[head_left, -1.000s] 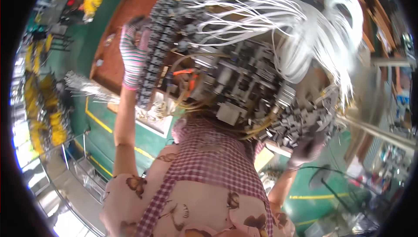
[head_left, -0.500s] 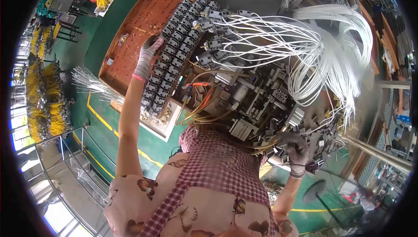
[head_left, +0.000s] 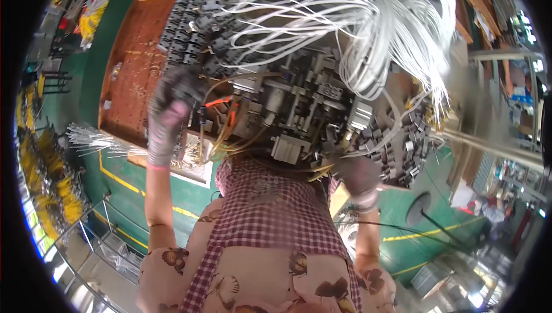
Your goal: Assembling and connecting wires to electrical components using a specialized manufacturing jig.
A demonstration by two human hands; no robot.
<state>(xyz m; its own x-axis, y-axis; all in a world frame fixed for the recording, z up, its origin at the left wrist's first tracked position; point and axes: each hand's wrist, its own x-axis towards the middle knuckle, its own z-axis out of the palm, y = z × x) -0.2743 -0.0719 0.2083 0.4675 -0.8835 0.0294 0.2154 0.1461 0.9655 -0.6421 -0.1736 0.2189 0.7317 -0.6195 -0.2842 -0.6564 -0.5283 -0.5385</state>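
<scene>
My left hand (head_left: 168,114), in a grey-and-pink striped glove with dark fingertips, is over the near part of the rows of small grey block-shaped parts (head_left: 187,31). Its fingers are curled together, and whatever is between them is blurred and dark. The rows stand along the right side of a reddish-brown wooden tray (head_left: 129,86). My right hand (head_left: 357,181), also gloved, is smeared by motion at the near right edge of a metal bench machine (head_left: 287,149). Its fingers do not show clearly. Beside it lies a heap of loose dark metal pieces (head_left: 402,146).
A large bundle of white cables (head_left: 374,20) spreads across the back, its ends reaching the grey parts. Brown hoses (head_left: 230,149) loop along the machine's near left. A white box (head_left: 201,181) sits under the tray's near corner. A round-plate stand (head_left: 418,208) is on the floor at right.
The view has shifted, with the bench now further left. My left hand has come nearer along the grey rows and its fingers have curled. My right hand has moved toward the machine's near edge.
</scene>
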